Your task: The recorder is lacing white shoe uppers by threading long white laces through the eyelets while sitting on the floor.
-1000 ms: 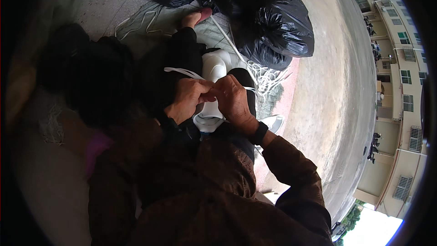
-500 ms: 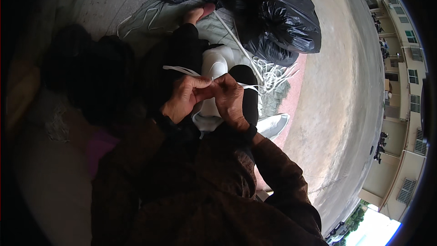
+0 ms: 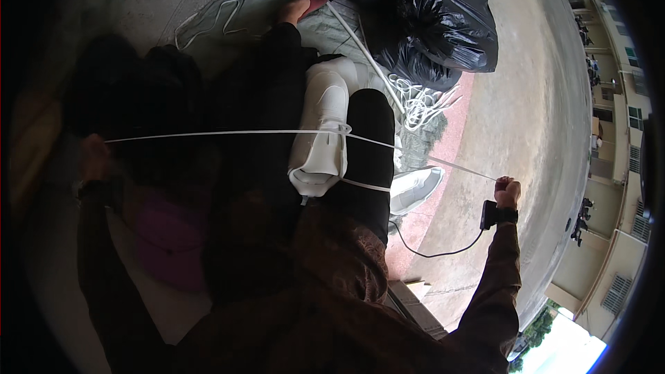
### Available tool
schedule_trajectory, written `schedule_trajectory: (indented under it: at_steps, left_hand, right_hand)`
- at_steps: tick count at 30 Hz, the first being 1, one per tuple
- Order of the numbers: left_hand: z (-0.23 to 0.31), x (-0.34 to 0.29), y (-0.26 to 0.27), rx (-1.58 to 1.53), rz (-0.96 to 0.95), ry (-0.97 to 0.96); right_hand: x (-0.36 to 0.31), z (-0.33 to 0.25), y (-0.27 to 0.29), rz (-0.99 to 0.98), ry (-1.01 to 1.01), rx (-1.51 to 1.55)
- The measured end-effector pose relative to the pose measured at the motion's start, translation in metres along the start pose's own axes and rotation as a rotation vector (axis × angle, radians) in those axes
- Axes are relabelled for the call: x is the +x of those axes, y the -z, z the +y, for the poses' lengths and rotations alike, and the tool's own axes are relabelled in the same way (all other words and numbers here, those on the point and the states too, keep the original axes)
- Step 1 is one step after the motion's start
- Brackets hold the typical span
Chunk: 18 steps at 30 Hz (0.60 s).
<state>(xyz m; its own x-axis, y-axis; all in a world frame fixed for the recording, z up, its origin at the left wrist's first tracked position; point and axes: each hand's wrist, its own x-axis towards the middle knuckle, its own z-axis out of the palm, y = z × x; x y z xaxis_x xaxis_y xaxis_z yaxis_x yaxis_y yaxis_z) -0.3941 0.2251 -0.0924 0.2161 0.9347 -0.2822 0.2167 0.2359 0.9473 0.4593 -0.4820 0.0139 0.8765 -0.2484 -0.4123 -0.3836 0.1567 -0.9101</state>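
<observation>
A white shoe (image 3: 325, 107) lies across my lap, its opening toward me. A white shoelace (image 3: 235, 133) crosses the front of the shoe and stretches nearly straight out to both sides, with a small loop at the shoe's right edge. Far out to the left, in shadow, my left hand (image 3: 95, 157) is closed on one end of the lace. My right hand (image 3: 508, 192), far out to the right, pinches the other end. Another white shoe (image 3: 414, 190) rests beyond my right knee. A white strand also runs over my thigh beside the shoe's opening.
Black plastic bags (image 3: 450, 21) bulge at the far side. Loose white laces (image 3: 422, 102) lie tangled near a pale pole (image 3: 364, 52). A dark cable (image 3: 443, 255) hangs from the device at my right wrist. Something purple (image 3: 170, 242) sits at my left.
My hands were together over the shoe, fingers meeting at the lace. Now they have swung wide apart to either side, drawing the lace out straight.
</observation>
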Motion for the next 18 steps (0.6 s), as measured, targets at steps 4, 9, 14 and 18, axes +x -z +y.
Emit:
schedule_trajectory:
  at_steps: [4,9,14,18]
  left_hand:
    - [0.008,-0.057,-0.107,0.641,-0.161,0.105]
    - [0.132,-0.126,-0.364,0.52,-0.423,-0.868]
    - [0.119,-0.16,-0.427,0.768,-0.571,-0.647]
    - [0.119,-0.159,-0.423,0.671,-0.558,-0.855]
  right_hand:
    - [-0.131,0.134,-0.093,-0.346,0.024,-0.508]
    - [-0.316,0.169,-0.217,-1.017,0.352,-0.676]
    - [-0.355,0.176,-0.241,-1.073,0.987,-1.243]
    - [-0.342,0.183,-0.247,-1.093,0.425,-1.118]
